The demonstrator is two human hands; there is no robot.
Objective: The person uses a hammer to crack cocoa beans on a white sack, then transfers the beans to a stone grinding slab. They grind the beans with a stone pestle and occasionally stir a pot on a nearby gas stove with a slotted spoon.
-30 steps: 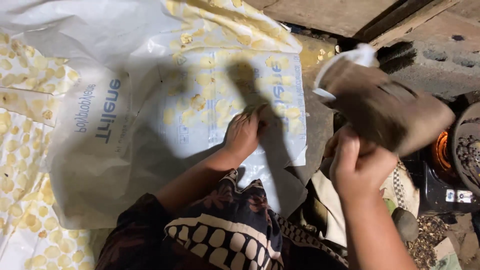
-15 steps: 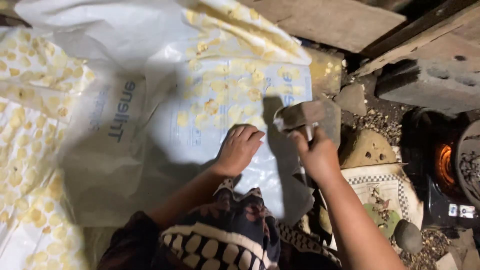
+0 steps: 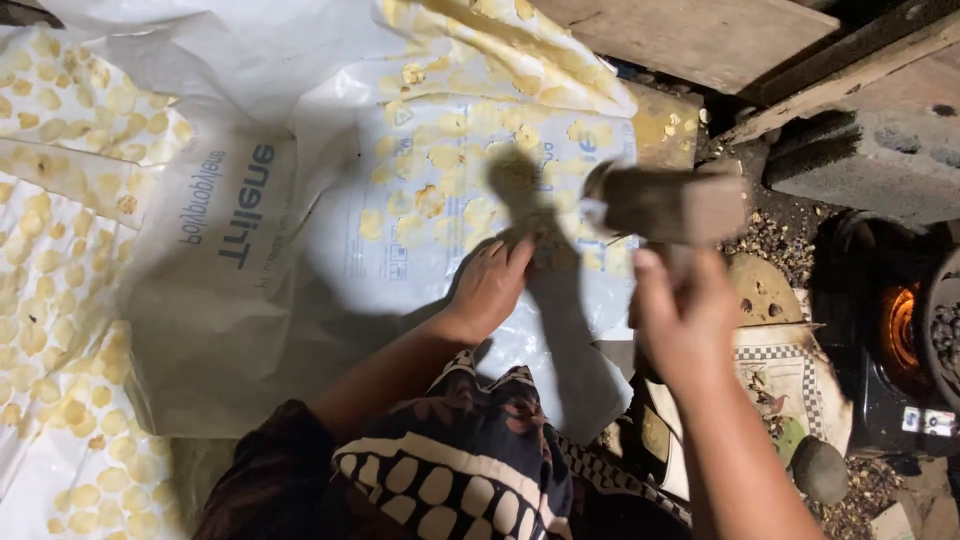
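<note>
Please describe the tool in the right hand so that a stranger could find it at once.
Start at the big white plastic sheet dotted with flat yellow discs. Above its right edge the right hand holds up a mallet. It is the only blocky brown thing held in the air.

Spread under my left hand [image 3: 490, 290] lies a big white plastic sack [image 3: 330, 250], opened flat and crumpled, with blue lettering printed in a block on its left part and a fainter blue printed panel with small symbols near the middle. Pale yellow flattened discs dot it. A second white sack sheet [image 3: 70, 300] lies to the left, covered in rows of the same discs. Low at the right edge, two small white labels [image 3: 925, 420] sit side by side on a black stove front [image 3: 880, 400], just below its orange glow.
</note>
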